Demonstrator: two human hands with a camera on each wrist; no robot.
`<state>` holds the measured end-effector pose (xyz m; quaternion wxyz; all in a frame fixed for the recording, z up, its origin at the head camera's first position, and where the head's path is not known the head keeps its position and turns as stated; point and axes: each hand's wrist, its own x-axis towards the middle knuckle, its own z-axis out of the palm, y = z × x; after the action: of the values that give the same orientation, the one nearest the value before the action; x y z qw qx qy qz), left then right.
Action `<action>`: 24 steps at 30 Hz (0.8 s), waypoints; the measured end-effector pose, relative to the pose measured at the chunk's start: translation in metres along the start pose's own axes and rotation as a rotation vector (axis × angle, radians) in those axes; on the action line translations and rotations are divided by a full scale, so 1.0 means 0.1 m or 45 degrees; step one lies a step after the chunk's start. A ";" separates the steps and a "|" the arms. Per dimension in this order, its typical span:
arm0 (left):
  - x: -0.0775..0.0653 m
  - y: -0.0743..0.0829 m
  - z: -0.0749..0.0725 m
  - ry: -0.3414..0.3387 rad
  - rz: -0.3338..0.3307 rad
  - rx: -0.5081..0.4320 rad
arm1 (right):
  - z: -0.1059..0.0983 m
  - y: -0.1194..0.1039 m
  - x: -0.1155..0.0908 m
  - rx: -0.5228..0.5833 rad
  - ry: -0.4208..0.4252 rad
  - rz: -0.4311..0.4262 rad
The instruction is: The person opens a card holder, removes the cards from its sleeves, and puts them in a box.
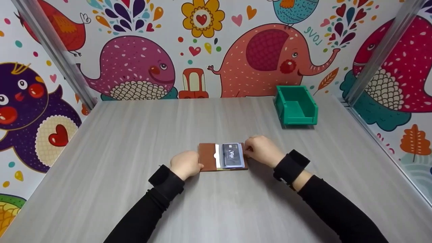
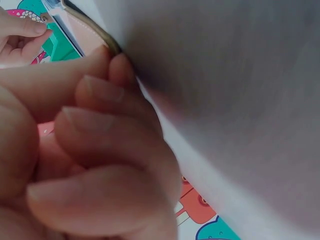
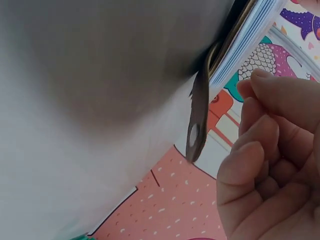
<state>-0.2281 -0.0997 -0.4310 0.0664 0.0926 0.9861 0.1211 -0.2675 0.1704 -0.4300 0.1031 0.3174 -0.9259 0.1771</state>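
A brown card wallet lies opened out on the table, with a white-edged pocket on its left half. Clear plastic sleeves fill the right half, and a dark card marked "Vip" shows in the top one. At the left edge, my left hand pinches the cover's near corner between thumb and index finger. Beside the right edge is my right hand, fingers loosely curled. In the right wrist view its fingertips are apart from the sleeves, and a strap with a metal snap sticks out from the wallet.
A green plastic bin stands at the table's back right, its low front facing me. Walls with cartoon animals enclose the back and sides of the grey table. Metal posts mark the corners.
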 end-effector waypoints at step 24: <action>-0.02 0.00 -0.01 0.014 0.015 0.000 | 0.12 -0.11 0.07 -0.023 -0.055 0.032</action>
<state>-0.2263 -0.1002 -0.4293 0.0604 0.0978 0.9858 0.1221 -0.2672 0.1538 -0.4361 0.0835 0.3087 -0.9333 0.1631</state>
